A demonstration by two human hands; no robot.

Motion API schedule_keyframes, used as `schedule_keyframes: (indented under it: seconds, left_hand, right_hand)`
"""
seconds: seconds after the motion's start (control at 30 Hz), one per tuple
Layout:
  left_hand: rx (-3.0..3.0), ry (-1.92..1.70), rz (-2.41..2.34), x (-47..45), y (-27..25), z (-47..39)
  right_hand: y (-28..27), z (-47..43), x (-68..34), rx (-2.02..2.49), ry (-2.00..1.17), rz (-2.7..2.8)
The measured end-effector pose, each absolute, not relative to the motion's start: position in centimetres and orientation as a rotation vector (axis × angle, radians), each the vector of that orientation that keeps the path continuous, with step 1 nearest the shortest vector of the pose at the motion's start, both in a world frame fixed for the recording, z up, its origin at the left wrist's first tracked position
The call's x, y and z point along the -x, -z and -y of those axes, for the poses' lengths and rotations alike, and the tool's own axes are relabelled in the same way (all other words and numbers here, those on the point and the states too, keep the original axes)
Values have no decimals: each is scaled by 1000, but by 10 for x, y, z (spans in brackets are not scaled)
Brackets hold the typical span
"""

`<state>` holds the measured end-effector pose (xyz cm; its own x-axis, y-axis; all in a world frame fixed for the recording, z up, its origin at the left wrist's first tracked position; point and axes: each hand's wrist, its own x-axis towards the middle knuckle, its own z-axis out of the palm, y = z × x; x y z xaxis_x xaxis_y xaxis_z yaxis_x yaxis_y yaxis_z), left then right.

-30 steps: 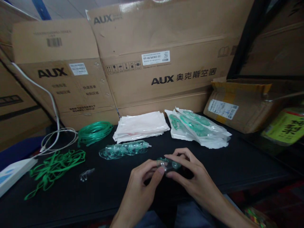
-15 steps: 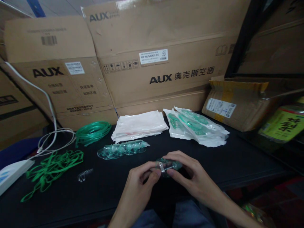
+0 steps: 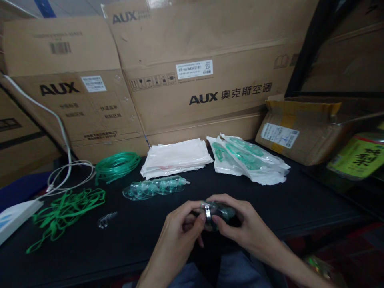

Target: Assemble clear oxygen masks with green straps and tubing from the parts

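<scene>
A translucent green oxygen mask is held low over the table's near side, between both hands. Across it runs a shiny metal nose strip. My left hand pinches the mask's left side, thumb close to the strip. From the right, my right hand grips it, thumb in front and fingers over the top. Fingers and palms hide much of the mask. Beyond the hands lies a nested row of similar green masks. Small clear or shiny strips lie farther left.
Green elastic straps lie tangled at left, before coiled green tubing. White pouches are stacked at centre back, beside packs with green contents. Large cardboard boxes wall the back; an open carton stands right.
The mask has turned slightly in my hands, and its metal strip now stands more upright and a little farther right. My left fingers have shifted underneath. The things on the table stay put.
</scene>
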<state>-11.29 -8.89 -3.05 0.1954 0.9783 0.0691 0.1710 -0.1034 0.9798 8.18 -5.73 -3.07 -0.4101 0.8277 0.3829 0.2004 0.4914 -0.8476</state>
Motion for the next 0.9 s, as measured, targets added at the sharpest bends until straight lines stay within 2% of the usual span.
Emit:
schedule_keyframes:
  seconds: [0.37, 0.57, 0.9]
  left_hand:
    - [-1496, -1005, -1232, 109, 34, 88]
    - [-1343, -1169, -1299, 108, 35, 85]
    - [-1678, -1078, -1301, 110, 33, 87]
  right_hand:
    - [31, 62, -80, 913, -931, 1902]
    - [31, 62, -81, 952, -892, 1887]
    - [36, 61, -81, 986, -779, 1868]
